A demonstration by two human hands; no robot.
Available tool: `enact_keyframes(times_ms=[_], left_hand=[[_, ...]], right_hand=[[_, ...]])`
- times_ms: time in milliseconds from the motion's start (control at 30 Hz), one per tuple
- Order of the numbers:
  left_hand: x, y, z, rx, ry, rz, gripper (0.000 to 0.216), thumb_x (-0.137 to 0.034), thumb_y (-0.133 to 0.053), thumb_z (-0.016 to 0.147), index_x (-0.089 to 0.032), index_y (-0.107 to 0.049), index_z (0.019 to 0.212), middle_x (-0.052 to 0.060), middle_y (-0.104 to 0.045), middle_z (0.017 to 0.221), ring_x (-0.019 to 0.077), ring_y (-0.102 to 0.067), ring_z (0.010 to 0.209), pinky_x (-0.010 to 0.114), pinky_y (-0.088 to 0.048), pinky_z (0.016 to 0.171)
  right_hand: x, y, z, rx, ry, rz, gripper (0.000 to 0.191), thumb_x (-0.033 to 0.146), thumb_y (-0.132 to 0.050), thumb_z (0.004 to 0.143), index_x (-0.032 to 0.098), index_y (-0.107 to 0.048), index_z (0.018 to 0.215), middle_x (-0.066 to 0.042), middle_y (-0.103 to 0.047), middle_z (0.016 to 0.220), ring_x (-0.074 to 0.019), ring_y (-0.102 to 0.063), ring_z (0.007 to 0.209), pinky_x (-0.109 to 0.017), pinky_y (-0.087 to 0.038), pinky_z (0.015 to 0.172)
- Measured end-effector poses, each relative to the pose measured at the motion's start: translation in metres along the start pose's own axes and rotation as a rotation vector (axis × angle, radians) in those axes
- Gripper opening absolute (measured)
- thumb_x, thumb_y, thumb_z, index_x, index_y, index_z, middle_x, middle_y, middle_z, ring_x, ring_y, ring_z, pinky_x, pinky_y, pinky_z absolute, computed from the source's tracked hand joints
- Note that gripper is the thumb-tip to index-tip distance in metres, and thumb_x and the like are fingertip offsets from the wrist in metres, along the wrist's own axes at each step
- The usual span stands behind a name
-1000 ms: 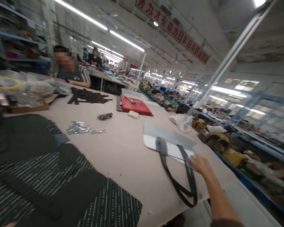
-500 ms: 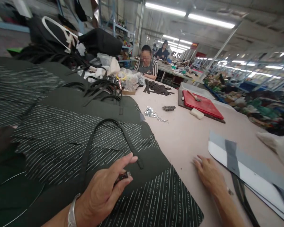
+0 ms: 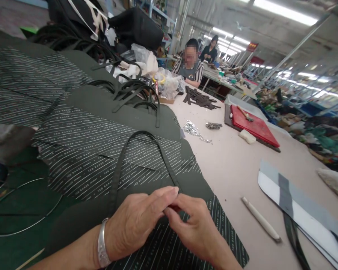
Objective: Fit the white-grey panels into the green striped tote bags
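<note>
My left hand (image 3: 138, 223), with a silver bracelet at the wrist, and my right hand (image 3: 195, 228) meet fingertip to fingertip over a dark green striped bag panel (image 3: 101, 157). Both pinch something small between them that I cannot make out, right by the end of a black strap (image 3: 121, 165) that loops across the panel. A white stick-like tool (image 3: 260, 219) lies on the table just right of my right hand. Further right lies a grey and white panel (image 3: 295, 204) with a black strap across it.
More striped panels and black straps (image 3: 124, 93) pile up behind. On the beige table (image 3: 236, 165) sit a red cutting board (image 3: 253, 125), metal fittings (image 3: 197, 131), dark leather pieces (image 3: 199, 99) and plastic bags (image 3: 166, 82). A person (image 3: 190, 62) sits at the far end.
My right hand has moved left from the table onto the striped panel and joined my left hand in a pinch. The white tool now lies bare on the table. The view tilted slightly.
</note>
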State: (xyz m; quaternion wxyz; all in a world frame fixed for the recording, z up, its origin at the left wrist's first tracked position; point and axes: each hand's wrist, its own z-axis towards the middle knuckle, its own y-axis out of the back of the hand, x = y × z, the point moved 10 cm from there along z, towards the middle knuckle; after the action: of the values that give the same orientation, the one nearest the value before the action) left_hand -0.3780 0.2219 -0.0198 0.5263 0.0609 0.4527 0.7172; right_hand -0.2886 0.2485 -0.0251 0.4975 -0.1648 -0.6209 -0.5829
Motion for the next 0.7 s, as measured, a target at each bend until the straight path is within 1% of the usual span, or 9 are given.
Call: enact_keyframes(times_ms=[100, 233, 333, 400, 500, 567, 600, 667, 700], left_hand=[[0.005, -0.001, -0.005, 0.006, 0.005, -0.022, 0.044, -0.014, -0.034, 0.101, -0.009, -0.031, 0.144, 0.015, -0.062, 0.134, 0.0157, -0.060, 0.123, 0.029, -0.057, 0.094], [0.005, 0.000, -0.010, -0.003, -0.029, -0.017, 0.043, -0.014, -0.031, 0.101, -0.009, -0.032, 0.144, 0.016, -0.061, 0.134, 0.0181, -0.063, 0.119, 0.030, -0.060, 0.087], [0.006, -0.004, -0.014, 0.028, -0.032, 0.019, 0.042, -0.017, -0.029, 0.102, -0.013, -0.034, 0.144, 0.016, -0.060, 0.136, 0.0192, -0.072, 0.099, 0.031, -0.063, 0.070], [0.006, -0.008, -0.017, 0.045, -0.023, 0.052, 0.042, -0.018, -0.028, 0.102, -0.016, -0.035, 0.144, 0.014, -0.059, 0.137, 0.0187, -0.073, 0.084, 0.032, -0.062, 0.059], [0.002, -0.011, -0.020, 0.054, -0.030, 0.080, 0.041, -0.019, -0.025, 0.102, -0.019, -0.039, 0.141, 0.012, -0.059, 0.138, 0.0162, -0.070, 0.069, 0.033, -0.060, 0.052], [0.003, -0.010, -0.020, 0.047, 0.002, 0.076, 0.041, -0.018, -0.024, 0.102, -0.019, -0.040, 0.140, 0.011, -0.059, 0.138, 0.0156, -0.071, 0.073, 0.031, -0.060, 0.057], [0.009, -0.007, -0.020, 0.037, 0.049, 0.073, 0.042, -0.017, -0.024, 0.102, -0.019, -0.040, 0.141, 0.011, -0.059, 0.137, 0.0164, -0.071, 0.083, 0.031, -0.061, 0.064], [0.031, 0.000, -0.022, 0.039, 0.222, 0.078, 0.044, -0.014, -0.026, 0.100, -0.019, -0.036, 0.143, 0.010, -0.057, 0.138, 0.0179, -0.068, 0.106, 0.031, -0.060, 0.080], [0.046, 0.002, -0.024, 0.073, 0.333, 0.088, 0.044, -0.015, -0.029, 0.100, -0.021, -0.037, 0.143, 0.009, -0.057, 0.137, 0.0189, -0.066, 0.110, 0.032, -0.060, 0.084]], right_hand=[[-0.007, -0.006, 0.004, 0.022, -0.035, -0.009, 0.018, 0.007, -0.055, 0.081, 0.019, -0.067, 0.075, 0.004, -0.067, 0.070, -0.0084, -0.057, 0.060, -0.018, -0.042, 0.060], [-0.010, -0.015, 0.006, 0.016, -0.072, -0.069, 0.016, 0.009, -0.053, 0.078, 0.018, -0.060, 0.067, 0.004, -0.061, 0.061, -0.0075, -0.051, 0.054, -0.018, -0.037, 0.054], [-0.013, -0.023, 0.005, -0.006, -0.098, -0.135, 0.014, 0.012, -0.051, 0.076, 0.018, -0.054, 0.064, 0.003, -0.057, 0.058, -0.0081, -0.047, 0.052, -0.020, -0.034, 0.052], [-0.015, -0.030, 0.004, -0.015, -0.094, -0.161, 0.015, 0.016, -0.050, 0.078, 0.018, -0.052, 0.064, 0.002, -0.057, 0.059, -0.0091, -0.047, 0.053, -0.021, -0.033, 0.051], [-0.013, -0.039, 0.008, -0.030, -0.045, -0.164, 0.021, 0.022, -0.045, 0.084, 0.018, -0.053, 0.065, 0.000, -0.058, 0.062, -0.0112, -0.050, 0.055, -0.023, -0.034, 0.052], [-0.020, -0.039, 0.011, -0.037, -0.081, -0.094, 0.023, 0.025, -0.044, 0.087, 0.019, -0.054, 0.067, 0.000, -0.059, 0.065, -0.0122, -0.052, 0.058, -0.023, -0.037, 0.055], [-0.027, -0.037, 0.011, -0.037, -0.129, -0.038, 0.022, 0.026, -0.045, 0.088, 0.019, -0.056, 0.070, 0.000, -0.060, 0.067, -0.0126, -0.053, 0.060, -0.023, -0.039, 0.056], [-0.045, -0.025, 0.010, -0.071, -0.239, 0.090, 0.017, 0.027, -0.048, 0.089, 0.019, -0.060, 0.081, 0.000, -0.061, 0.070, -0.0131, -0.057, 0.064, -0.022, -0.042, 0.060], [-0.054, -0.017, 0.007, -0.107, -0.285, 0.146, 0.017, 0.029, -0.049, 0.090, 0.019, -0.062, 0.086, 0.001, -0.061, 0.069, -0.0134, -0.058, 0.064, -0.023, -0.043, 0.061]])
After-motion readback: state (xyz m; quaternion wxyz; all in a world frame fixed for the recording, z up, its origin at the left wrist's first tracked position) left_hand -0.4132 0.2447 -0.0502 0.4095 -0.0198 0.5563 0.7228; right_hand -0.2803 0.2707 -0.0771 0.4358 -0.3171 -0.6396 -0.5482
